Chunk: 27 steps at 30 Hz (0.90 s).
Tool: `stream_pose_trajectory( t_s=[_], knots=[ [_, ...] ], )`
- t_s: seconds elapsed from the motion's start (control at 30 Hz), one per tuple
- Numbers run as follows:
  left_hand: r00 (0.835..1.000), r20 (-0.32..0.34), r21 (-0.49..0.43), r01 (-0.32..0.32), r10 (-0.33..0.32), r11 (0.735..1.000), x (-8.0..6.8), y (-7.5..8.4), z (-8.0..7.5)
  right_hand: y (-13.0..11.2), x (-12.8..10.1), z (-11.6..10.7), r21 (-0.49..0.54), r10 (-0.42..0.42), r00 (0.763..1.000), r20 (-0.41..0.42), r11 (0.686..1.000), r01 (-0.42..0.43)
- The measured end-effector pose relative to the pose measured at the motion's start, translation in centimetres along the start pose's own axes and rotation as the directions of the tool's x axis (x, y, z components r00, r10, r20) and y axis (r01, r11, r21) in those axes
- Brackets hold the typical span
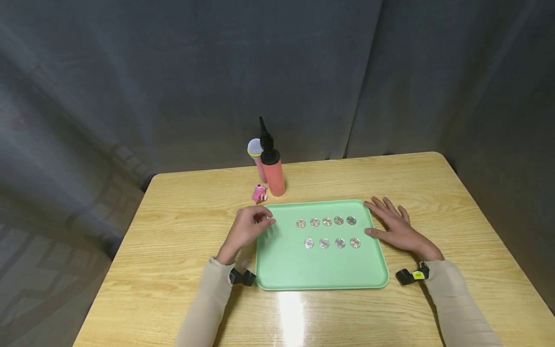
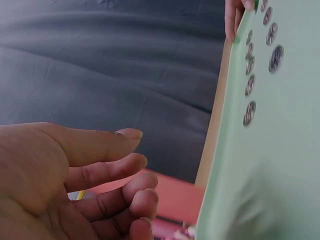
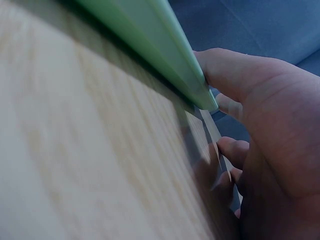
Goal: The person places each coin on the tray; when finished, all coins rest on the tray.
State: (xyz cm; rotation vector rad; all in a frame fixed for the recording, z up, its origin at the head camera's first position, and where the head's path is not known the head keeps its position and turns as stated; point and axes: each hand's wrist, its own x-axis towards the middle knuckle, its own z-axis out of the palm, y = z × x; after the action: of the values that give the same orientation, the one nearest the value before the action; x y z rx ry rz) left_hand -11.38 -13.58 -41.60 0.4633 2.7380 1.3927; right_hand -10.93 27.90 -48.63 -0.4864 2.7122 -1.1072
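Observation:
A pale green tray (image 1: 299, 274) lies on the table with several shiny round coin-like discs in two rows, a back row (image 1: 327, 221) and a front row (image 1: 324, 243). Over the tray's left edge hovers my left hand (image 1: 248, 227). Its thumb and fingers are loosely bent and apart, and the left wrist view shows nothing between them. At the tray's right edge is my right hand (image 1: 400, 232), fingers spread. The right wrist view shows its thumb (image 3: 225, 67) against the tray rim (image 3: 187, 60), with the other fingers beyond the tray's corner.
Behind the tray's left corner stand a coral hand pump (image 1: 275, 178) with a black nozzle and a pink toy microphone (image 1: 256, 148). In front of them lies a small pink figure (image 1: 259, 193). A dark curtain (image 1: 195, 96) hangs behind the wooden table (image 1: 173, 231).

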Motion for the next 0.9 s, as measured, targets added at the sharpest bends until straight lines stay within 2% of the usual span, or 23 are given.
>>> stream_pose_trajectory(
  t_s=[0.37,0.6,0.73,0.9],
  knots=[
    [0.998,-0.001,-0.003,0.058,-0.058,0.998,-1.9,-2.1,-2.4,0.1,0.1,0.0,-0.006,0.006,1.000,0.006,1.000,-0.006],
    [0.990,0.011,0.016,0.140,-0.140,0.990,-3.1,-3.4,-3.1,-0.2,0.0,-0.1,-0.007,0.006,1.000,0.008,1.000,-0.006],
    [0.988,0.033,0.034,0.148,-0.149,0.988,-3.9,-4.2,-3.4,-0.2,-0.1,-0.1,-0.009,0.000,1.000,0.004,1.000,0.000],
    [0.987,0.091,0.060,0.126,-0.131,0.990,-4.9,-5.1,-4.0,-0.2,-0.1,-0.1,-0.005,-0.011,1.000,-0.012,1.000,0.011]
  ],
)
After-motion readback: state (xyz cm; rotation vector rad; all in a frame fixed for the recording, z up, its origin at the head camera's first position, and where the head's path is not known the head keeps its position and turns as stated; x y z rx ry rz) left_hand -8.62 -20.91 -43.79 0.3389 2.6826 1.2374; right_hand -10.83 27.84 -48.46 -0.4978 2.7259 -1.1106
